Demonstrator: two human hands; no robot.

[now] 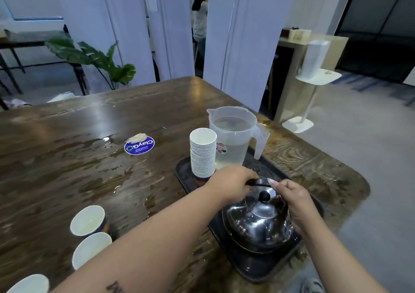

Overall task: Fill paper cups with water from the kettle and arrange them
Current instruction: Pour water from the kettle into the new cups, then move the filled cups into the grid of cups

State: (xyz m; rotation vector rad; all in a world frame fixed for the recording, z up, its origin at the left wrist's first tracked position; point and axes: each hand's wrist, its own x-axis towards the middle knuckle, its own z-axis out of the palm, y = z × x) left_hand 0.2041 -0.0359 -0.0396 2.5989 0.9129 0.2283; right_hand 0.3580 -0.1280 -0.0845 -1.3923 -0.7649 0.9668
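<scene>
you're clamping your left hand (233, 183) fingers on the handle of the steel kettle (258, 220), sitting on the black tray (253, 268) near the worktop's right edge; your right hand (294, 205) fingers are curling beside its lid, whether gripping i cannot tell. filled paper cups (88, 219) are lying leftward.

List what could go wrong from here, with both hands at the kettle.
1. The table is wet in patches, so the cups set out at the left may slide when nudged.
2. The left hand grips the handle and its forearm passes close beside the nearest cup; lifting the kettle could knock it over.
3. The cup stack and the full pitcher stand just behind the kettle on the tray; a swing could tip the stack.
</scene>
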